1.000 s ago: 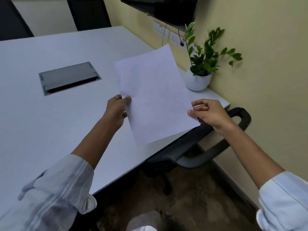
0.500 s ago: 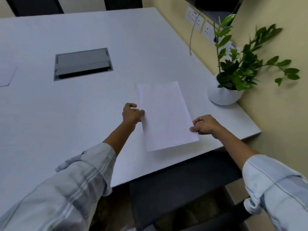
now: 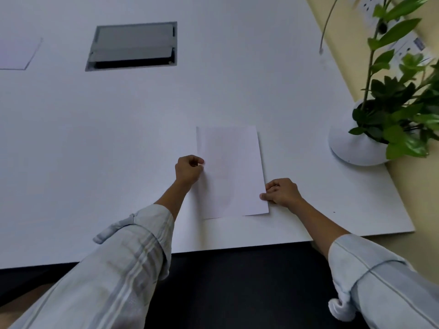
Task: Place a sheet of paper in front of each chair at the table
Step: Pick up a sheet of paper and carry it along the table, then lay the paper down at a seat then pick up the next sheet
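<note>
A white sheet of paper [image 3: 231,172] lies flat on the white table [image 3: 95,150], near its front edge and above a black chair [image 3: 237,288] tucked under it. My left hand [image 3: 188,169] pinches the sheet's left edge about halfway up. My right hand [image 3: 280,192] pinches the right edge near the lower corner. Both hands rest on the tabletop. A second sheet [image 3: 16,53] lies flat at the far left of the table.
A grey cable hatch [image 3: 133,45] is set into the table's middle. A potted green plant in a white pot [image 3: 356,148] stands at the right edge, close to the sheet. The yellow wall with sockets [image 3: 403,41] runs along the right.
The sheet was held up in the air a second ago; it now lies flat on the table. Both hands came down and forward with it, and my view moved closer over the table.
</note>
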Available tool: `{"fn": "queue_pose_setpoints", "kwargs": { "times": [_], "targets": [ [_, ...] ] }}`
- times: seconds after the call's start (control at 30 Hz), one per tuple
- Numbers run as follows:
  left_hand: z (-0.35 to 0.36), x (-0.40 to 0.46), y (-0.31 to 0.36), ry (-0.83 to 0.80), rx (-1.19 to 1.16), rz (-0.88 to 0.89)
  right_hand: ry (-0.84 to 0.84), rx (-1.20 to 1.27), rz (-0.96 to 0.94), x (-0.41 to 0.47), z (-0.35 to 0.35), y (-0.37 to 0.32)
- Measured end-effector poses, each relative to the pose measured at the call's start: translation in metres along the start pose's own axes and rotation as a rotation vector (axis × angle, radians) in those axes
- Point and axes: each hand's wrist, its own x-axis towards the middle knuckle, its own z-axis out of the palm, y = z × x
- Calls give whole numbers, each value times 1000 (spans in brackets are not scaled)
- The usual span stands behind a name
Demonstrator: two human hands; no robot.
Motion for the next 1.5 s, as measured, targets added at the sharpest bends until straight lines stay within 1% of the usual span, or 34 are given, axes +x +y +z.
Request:
{"fn": "queue_pose_setpoints", "kwargs": {
  "times": [0.2, 0.27, 0.37, 0.43, 0.5, 0.53, 0.57, 0.6, 0.67, 0.73, 0.8, 1.07, 1.27, 1.37, 1.5],
  "targets": [
    [7, 6, -12, -2, 86, 38, -23, -93, -23, 19, 6, 13],
    [9, 5, -17, -18, 147, 78, 14, -205, -46, 20, 6, 14],
    [9, 2, -26, -48, 389, 233, 140, -449, -32, 16, 2, 12],
    [5, -2, -29, -63, 566, 400, 238, -570, -138, 13, 2, 15],
    [1, -6, -35, -142, 732, 558, 283, -625, -374, 8, 8, 20],
    [0, -8, -39, -219, 823, 597, 265, -647, -497, 6, 12, 22],
    [1, -9, -43, -301, 910, 611, 209, -695, -588, 4, 16, 24],
    [2, -9, -47, -370, 980, 612, 132, -783, -639, 2, 20, 25],
    [5, -9, -55, -439, 1052, 595, -7, -976, -637, 2, 29, 29],
    [8, -7, -59, -443, 1067, 581, -68, -1047, -582, 6, 33, 34],
    [11, -6, -60, -435, 1057, 585, -87, -1061, -548, 7, 33, 38],
    [14, -8, -59, -428, 1037, 583, -78, -1054, -541, 10, 34, 43],
    [5, -21, -48, -358, 954, 548, 19, -1011, -628, 11, 23, 37],
    [-11, -34, -36, -306, 976, 566, 39, -1018, -663, 9, 19, 24],
    [-45, -61, -17, -194, 1011, 594, 44, -1015, -758, 1, 26, -6]
  ]
}}
